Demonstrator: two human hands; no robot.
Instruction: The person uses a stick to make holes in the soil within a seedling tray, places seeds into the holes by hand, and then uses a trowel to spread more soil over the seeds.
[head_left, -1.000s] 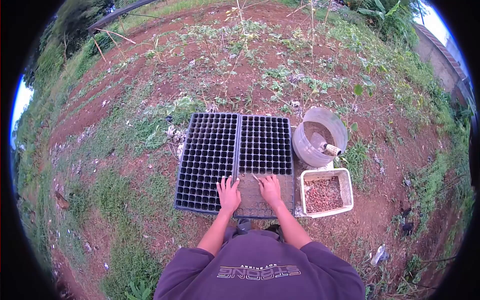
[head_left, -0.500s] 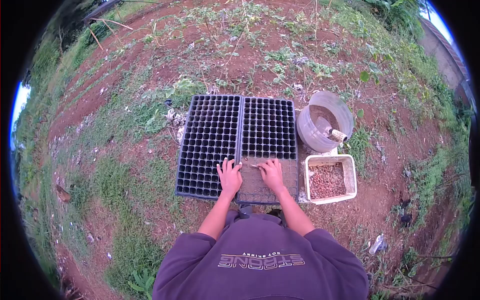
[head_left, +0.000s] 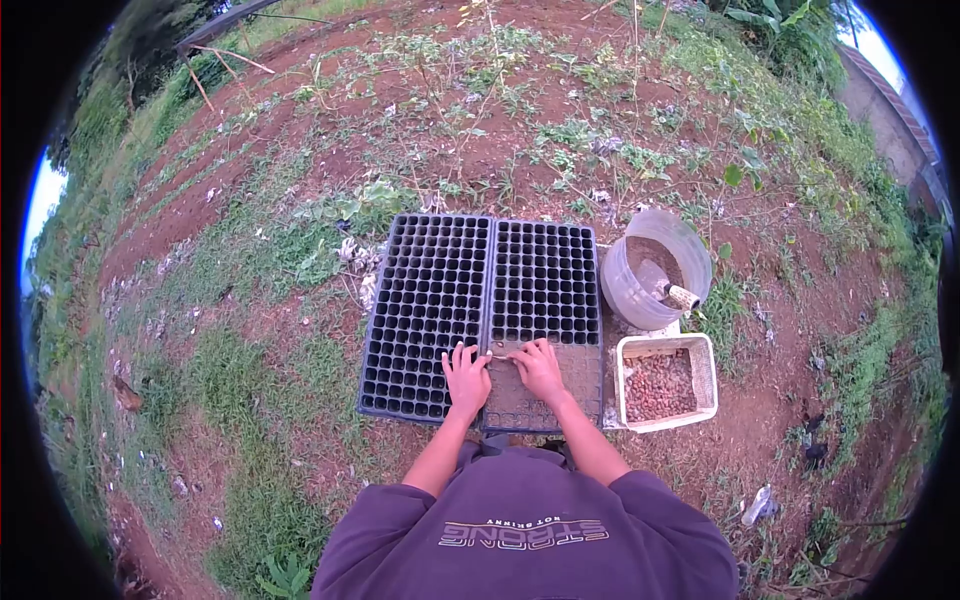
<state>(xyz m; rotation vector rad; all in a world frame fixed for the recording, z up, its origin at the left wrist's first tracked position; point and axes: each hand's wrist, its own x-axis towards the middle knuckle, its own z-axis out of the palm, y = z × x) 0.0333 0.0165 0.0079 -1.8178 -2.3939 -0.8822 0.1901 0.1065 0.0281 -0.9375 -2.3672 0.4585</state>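
Observation:
Two black seedling trays lie side by side. The left tray (head_left: 425,300) has open cells; the right tray (head_left: 545,280) has open cells in its far part and soil (head_left: 535,405) filling the near part. My left hand (head_left: 467,382) rests with fingers spread over the left tray's right edge, its thumb at the seam. Over the soil, my right hand (head_left: 540,372) is closed in a pinch, fingertips pointing at my left thumb. A short, thin, stick-like piece (head_left: 502,356) shows between the two hands, at my right fingertips. What exactly it is stays too small to tell.
Right of the trays stands a clear plastic bucket (head_left: 622,285) with soil and a scoop-like tool with a pale handle (head_left: 682,296). Nearer, a cream rectangular tub (head_left: 711,385) holds reddish seed-like pieces (head_left: 660,388). Weeds and red soil (head_left: 270,400) surround everything.
My right hand has moved left, bringing its fingertips and the stick-like piece close to my left thumb. My left hand stays at the seam. The whole view has shifted slightly downward.

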